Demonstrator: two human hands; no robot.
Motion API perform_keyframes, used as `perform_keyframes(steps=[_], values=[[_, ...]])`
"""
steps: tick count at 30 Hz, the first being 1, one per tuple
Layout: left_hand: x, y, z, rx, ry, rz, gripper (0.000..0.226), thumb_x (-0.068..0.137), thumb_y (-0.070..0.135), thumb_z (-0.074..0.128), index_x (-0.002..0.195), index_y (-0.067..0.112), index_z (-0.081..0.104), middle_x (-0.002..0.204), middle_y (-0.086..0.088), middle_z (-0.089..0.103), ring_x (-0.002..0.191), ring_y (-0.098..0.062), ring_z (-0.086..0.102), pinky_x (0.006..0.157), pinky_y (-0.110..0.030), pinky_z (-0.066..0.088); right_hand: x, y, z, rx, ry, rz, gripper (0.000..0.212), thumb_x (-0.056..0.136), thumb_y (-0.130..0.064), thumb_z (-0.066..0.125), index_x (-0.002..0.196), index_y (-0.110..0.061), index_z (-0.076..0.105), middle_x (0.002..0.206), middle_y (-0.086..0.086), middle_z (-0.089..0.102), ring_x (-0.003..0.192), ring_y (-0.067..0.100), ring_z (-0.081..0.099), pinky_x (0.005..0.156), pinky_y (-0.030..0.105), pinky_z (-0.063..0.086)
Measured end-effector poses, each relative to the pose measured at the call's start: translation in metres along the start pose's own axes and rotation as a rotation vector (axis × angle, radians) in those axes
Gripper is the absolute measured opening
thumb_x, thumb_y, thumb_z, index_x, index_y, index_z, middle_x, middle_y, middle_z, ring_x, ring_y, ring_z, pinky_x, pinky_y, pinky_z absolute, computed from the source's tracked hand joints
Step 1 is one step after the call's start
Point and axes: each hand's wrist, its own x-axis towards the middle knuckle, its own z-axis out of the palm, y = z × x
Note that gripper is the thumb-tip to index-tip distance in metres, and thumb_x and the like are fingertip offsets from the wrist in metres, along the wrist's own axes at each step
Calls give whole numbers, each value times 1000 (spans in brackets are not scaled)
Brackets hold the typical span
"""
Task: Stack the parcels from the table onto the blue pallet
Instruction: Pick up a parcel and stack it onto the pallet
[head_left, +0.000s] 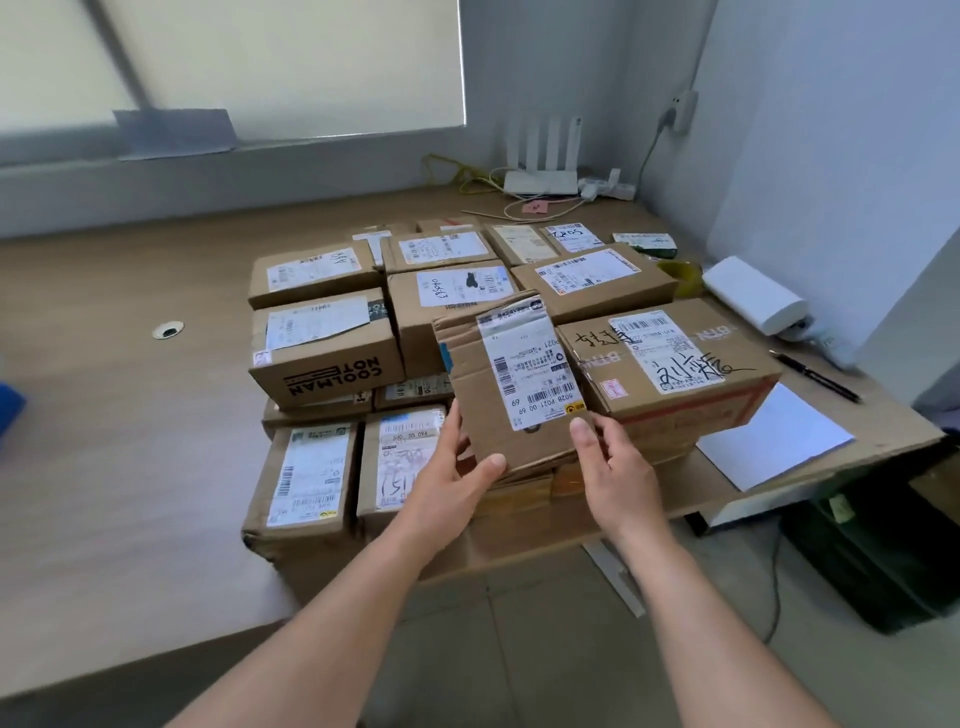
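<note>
Now left hand (457, 483), right hand (615, 467) grip tilted parcel (493, 415) at near edge, seemingly above other parcels (322, 353) on table (130, 415).

Both arms outstretched; left hand (453, 480), right hand (618, 467) grip parcel (485, 410) near corners.

Small parcel (511, 384): brown cardboard box with a white barcode label on top (blue tape at its left edge). It is tilted, and its near corners are pinched by the fingers of the left hand (457, 467) and the right hand (610, 467).
Handwritten parcel (670, 358): larger, lying flat just beyond the right thumb.
COOLMAN parcel (322, 364): beyond and left of the left fingers.
Two labelled parcels (306, 478): side by side, just left of the left fingers.
Table (130, 415): wooden, under the pile.
</note>
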Motion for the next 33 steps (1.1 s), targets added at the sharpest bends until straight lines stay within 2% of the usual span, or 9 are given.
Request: perform_keyframes(steps=[3,7,11,14,17,21,26,30,33], values=[[-4,3,-1,-26,-15,59,70,95,19,56,147,46,18,135,10,53,119,-3,54,103,-29,44,2,-1,-2,57,-20,-17,41,98,-46,43,129,-21,51,120,1,61,110,20,53,88,30,39],[-13,5,-8,-33,-30,93,68,96,13,54,147,43,20,132,11,55,116,-3,56,92,-19,48,0,0,-5,193,-48,-49,26,94,-39,54,114,-23,52,100,-16,58,102,13,56,82,26,39],[-19,11,-26,11,-23,123,72,95,12,56,147,44,18,134,7,53,117,-7,56,94,-27,49,1,-2,-6,333,-190,-109,41,91,-33,62,129,-35,47,114,-24,58,110,-8,52,85,12,38],[-24,18,-41,39,-13,144,73,93,7,56,143,47,19,131,8,54,113,-4,57,86,-19,49,3,-5,-1,353,-284,-173,57,92,-24,62,143,-35,39,122,-25,58,110,-18,50,87,1,37],[-27,19,-56,58,9,160,75,92,9,59,144,48,20,130,7,55,116,-6,56,88,-21,50,-1,-14,6,440,-349,-214,65,89,-14,66,145,-29,37,123,-19,60,109,-15,54,93,7,42],[-32,19,-79,22,28,175,76,86,18,62,142,51,23,128,6,58,117,-10,56,95,-31,50,-6,-30,17,504,-349,-248,74,73,-24,70,140,-35,40,121,-12,64,113,-4,57,97,25,49],[-46,20,-121,31,50,209,77,83,23,59,143,53,21,129,4,57,118,-15,56,96,-33,50,-18,-60,47,456,-377,-323,83,80,-18,74,142,-50,29,121,-13,62,111,-3,58,91,17,47],[-64,16,-163,46,77,219,76,85,24,55,147,49,16,134,7,55,123,-16,52,102,-39,46,-32,-94,81,448,-429,-354,87,73,-24,74,143,-48,28,122,-10,60,108,-6,59,84,7,46],[-81,8,-198,54,103,228,77,84,29,56,147,49,16,134,6,56,122,-19,53,102,-43,45,-42,-119,110,456,-433,-370,85,70,-23,73,140,-48,33,119,-7,62,107,-2,61,82,9,48]])
